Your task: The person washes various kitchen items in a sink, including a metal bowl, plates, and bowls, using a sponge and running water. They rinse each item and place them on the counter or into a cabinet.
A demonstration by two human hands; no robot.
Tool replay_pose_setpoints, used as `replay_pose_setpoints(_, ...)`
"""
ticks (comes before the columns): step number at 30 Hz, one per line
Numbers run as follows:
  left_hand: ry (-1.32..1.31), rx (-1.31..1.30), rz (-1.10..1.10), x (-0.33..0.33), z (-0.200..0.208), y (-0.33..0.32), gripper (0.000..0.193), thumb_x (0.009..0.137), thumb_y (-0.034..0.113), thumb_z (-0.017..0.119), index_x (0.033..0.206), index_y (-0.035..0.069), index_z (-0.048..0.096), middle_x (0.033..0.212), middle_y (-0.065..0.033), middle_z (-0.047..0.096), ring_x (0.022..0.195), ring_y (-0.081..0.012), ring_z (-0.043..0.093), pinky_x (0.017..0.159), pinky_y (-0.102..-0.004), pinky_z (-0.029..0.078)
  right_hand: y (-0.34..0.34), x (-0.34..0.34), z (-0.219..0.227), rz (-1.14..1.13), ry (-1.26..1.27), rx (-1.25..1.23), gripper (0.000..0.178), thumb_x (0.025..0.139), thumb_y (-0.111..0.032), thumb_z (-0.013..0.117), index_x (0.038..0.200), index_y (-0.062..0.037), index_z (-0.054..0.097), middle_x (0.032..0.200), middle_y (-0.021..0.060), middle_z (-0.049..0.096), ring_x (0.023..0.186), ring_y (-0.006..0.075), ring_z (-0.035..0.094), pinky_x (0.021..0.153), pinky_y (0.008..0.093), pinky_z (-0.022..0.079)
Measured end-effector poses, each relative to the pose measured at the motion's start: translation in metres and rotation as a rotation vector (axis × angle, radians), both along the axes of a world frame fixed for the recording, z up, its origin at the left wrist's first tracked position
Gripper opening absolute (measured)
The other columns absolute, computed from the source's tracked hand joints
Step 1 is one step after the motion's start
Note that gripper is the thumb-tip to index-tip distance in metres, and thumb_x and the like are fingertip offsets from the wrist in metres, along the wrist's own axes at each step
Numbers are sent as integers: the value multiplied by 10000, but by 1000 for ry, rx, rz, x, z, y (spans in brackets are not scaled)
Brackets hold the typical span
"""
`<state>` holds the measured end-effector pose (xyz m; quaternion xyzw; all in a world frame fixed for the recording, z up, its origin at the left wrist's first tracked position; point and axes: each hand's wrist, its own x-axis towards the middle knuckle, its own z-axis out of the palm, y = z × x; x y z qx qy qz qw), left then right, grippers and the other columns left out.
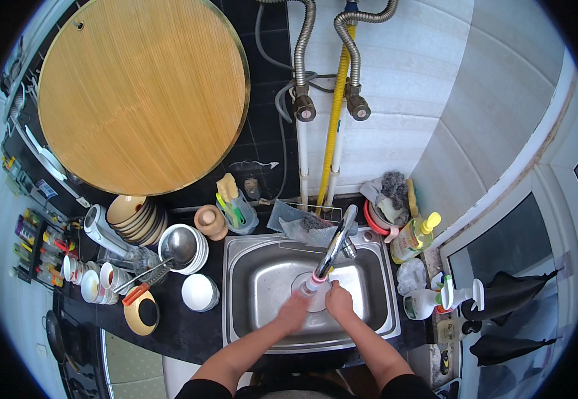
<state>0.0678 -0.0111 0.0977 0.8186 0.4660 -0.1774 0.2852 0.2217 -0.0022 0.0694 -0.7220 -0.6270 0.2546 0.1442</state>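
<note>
Over rectangular steel sink (252,292), curved chrome faucet (333,250) slants near-left; left hand (293,308) blurred, right hand (339,301) curled, grips unclear; white bowl (200,293) left.

The light is even and fairly bright; soft glare lies on the rectangular stainless-steel sink (250,279). The bare left hand (293,310) is blurred, while the bare right hand (339,301) is clearer. Toward the periphery, straight edges bend strongly.

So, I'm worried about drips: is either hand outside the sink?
No, the left hand and right hand are both over the sink.
</note>
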Motion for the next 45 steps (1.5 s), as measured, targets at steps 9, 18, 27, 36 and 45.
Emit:
replay_pose_setpoints(9, -464, 170, -147, -24, -19, 5, 259, 708, 93, 539, 950, 136, 620, 920, -168, 589, 961, -265, 528, 965, -399, 274, 31, 26, 2, 73, 213, -586, 309, 756, -230, 451, 712, 35, 603, 705, 195, 614, 610, 277, 616, 583, 346, 493)
replay_pose_setpoints(18, -1011, -345, 771, -12, -34, 11, 279, 691, 71, 688, 952, 42, 593, 884, -48, 611, 831, -134, 552, 755, -282, 441, 6, -26, -21, -69, 431, 413, 433, 794, -337, 511, 984, 53, 505, 959, 199, 553, 978, 288, 524, 846, 344, 401)
replay_pose_setpoints(27, -1121, -618, 921, -15, -17, 11, 350, 719, 48, 661, 1051, 61, 549, 1002, -14, 578, 945, -112, 505, 850, -272, 379, 46, -7, -50, -255, 1165, -345, 433, 779, -299, 566, 1099, -12, 508, 1048, 130, 571, 996, 221, 541, 850, 341, 419)
replay_pose_setpoints(36, -1627, -914, 1200, -31, -55, 12, 336, 809, 39, 514, 1138, 25, 448, 1115, -101, 528, 1046, -219, 500, 921, -372, 373, 9, -9, -22, -325, 1570, -543, 555, 824, -506, 451, 1200, -98, 425, 1164, 74, 501, 1064, 198, 486, 818, 376, 436)
replay_pose_setpoints(45, -1620, -958, 1280, -26, -57, 16, 301, 845, 70, 478, 1127, -18, 424, 1095, -128, 527, 1047, -239, 500, 936, -388, 370, 21, -5, -32, -541, 1219, -646, 537, 801, -444, 546, 1156, -51, 450, 1067, 84, 547, 956, 210, 542, 794, 328, 447)
